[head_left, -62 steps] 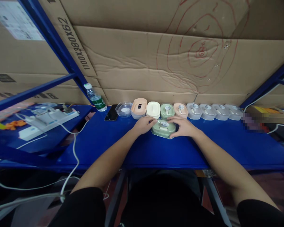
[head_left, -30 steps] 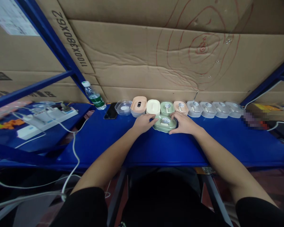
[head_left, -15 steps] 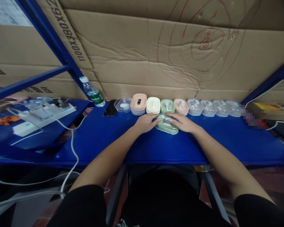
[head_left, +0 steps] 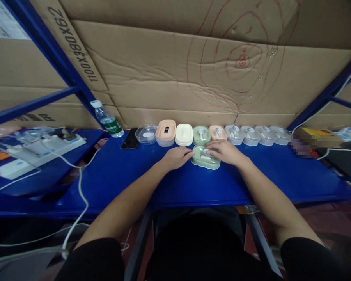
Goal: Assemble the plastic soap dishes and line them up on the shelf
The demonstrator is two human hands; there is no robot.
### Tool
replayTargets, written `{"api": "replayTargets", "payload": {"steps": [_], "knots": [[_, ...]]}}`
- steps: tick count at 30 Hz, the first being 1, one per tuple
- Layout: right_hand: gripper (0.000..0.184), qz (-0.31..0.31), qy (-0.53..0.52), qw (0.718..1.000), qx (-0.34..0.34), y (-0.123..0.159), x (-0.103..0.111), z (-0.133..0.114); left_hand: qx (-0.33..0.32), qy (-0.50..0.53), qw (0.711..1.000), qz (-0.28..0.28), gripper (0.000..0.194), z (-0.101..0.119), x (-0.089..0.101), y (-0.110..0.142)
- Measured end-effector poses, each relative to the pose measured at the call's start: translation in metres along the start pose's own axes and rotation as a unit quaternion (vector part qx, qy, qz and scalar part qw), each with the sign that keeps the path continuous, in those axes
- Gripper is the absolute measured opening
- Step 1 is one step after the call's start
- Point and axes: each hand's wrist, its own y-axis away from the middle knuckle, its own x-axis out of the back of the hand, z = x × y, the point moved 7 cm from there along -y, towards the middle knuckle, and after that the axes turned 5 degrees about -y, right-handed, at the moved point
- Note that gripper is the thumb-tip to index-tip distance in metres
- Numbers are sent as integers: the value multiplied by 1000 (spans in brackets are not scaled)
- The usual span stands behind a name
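Observation:
A green food container (head_left: 206, 164) with a clear top sits on the blue table, a pale handle-like piece and a round label on it. At its right end is my right hand (head_left: 228, 152), fingers curled over the top and edge, partly covering the label. My left hand (head_left: 178, 157) is at the left end, its fingers stretched out and the tips at the container's edge; whether they press on it I cannot tell. Just behind stands a similar green container (head_left: 201, 135), with a peach one (head_left: 218, 133) to its right.
Along the back run several grey containers (head_left: 250, 135), cream lids (head_left: 184, 134), a peach lid on a stack (head_left: 166, 130) and a clear tub (head_left: 146, 134). A phone (head_left: 130, 139) and a water bottle (head_left: 109, 121) are to the left. Cardboard (head_left: 152, 70) backs the table (head_left: 175, 187).
My left hand has drawn back from the green container's top to its left edge. My right hand stays on the right end. The view has shifted slightly.

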Motion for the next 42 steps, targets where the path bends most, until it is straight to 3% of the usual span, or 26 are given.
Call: {"api": "replayTargets", "payload": {"steps": [3, 5, 8, 10, 13, 15, 17, 19, 22, 26, 32, 37, 42], "knots": [[21, -28, 25, 999, -27, 11, 15, 13, -47, -5, 999, -13, 49, 8, -4, 1], [20, -32, 72, 993, -85, 22, 31, 31, -64, -5, 998, -14, 46, 10, -5, 2], [21, 22, 143, 978, -148, 33, 57, 45, -51, -6, 999, -12, 45, 5, -5, 2], [28, 72, 130, 982, -119, 29, 60, 31, -34, -5, 999, -17, 47, -1, -6, 1], [37, 85, 19, 996, 11, 14, 33, -18, -21, 6, 1000, -12, 46, -9, -5, -1], [44, 25, -40, 996, 70, 6, 0, -51, -30, 13, 999, -5, 39, -11, -3, -2], [55, -53, -41, 994, 92, 4, -32, -75, -46, 17, 999, -5, 32, -11, -2, -1], [63, -114, 0, 991, 71, 6, -52, -83, -49, 13, 999, -6, 30, -11, -2, -1], [63, -131, 71, 989, 17, 13, -54, -75, -27, 0, 1000, -5, 36, -12, -2, 0], [32, -119, 145, 981, -54, 20, -31, -47, -11, 0, 1000, -14, 46, -13, -4, 0], [54, -89, 181, 964, -172, 26, 10, -11, -20, -6, 1000, -20, 46, -14, -7, 0], [41, -56, 50, 985, -154, 13, -9, -10, -16, -9, 1000, -23, 47, -14, -8, -1], [37, 88, -95, 973, -191, 0, -31, 24, -10, -12, 1000, -27, 47, -13, -6, 0]]}}
